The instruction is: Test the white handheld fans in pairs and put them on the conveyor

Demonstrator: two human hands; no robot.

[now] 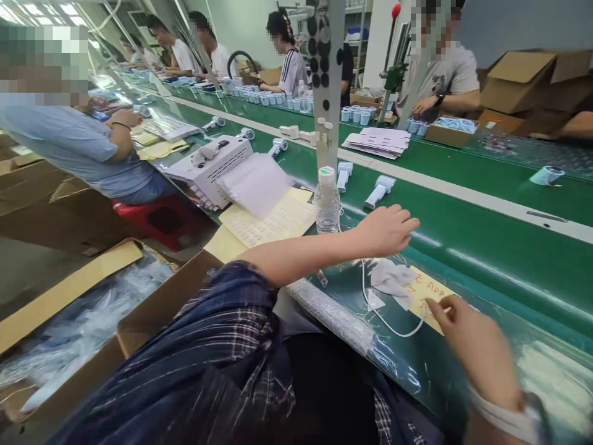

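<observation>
My left hand (388,230) reaches out over the near edge of the green conveyor belt. Its fingers are loosely bent and a little apart, with nothing visible in them. Just beyond it lie two white-and-blue handheld devices (380,191). At the lower right, my right hand (477,340) is closed, thumb against fingers, at the end of a white cable (393,332). The cable loops across the glossy tabletop. Beside that hand lie a crumpled white cloth (391,279) and a yellow card (428,292) with red handwriting, partly covered by the hand.
A clear plastic bottle (327,204) stands left of my left hand, before a metal post (327,80). Label sheets (273,225) and a white machine (217,167) lie further left. An open carton (162,309) of plastic bags stands at my left. Several people work along the belt (463,185).
</observation>
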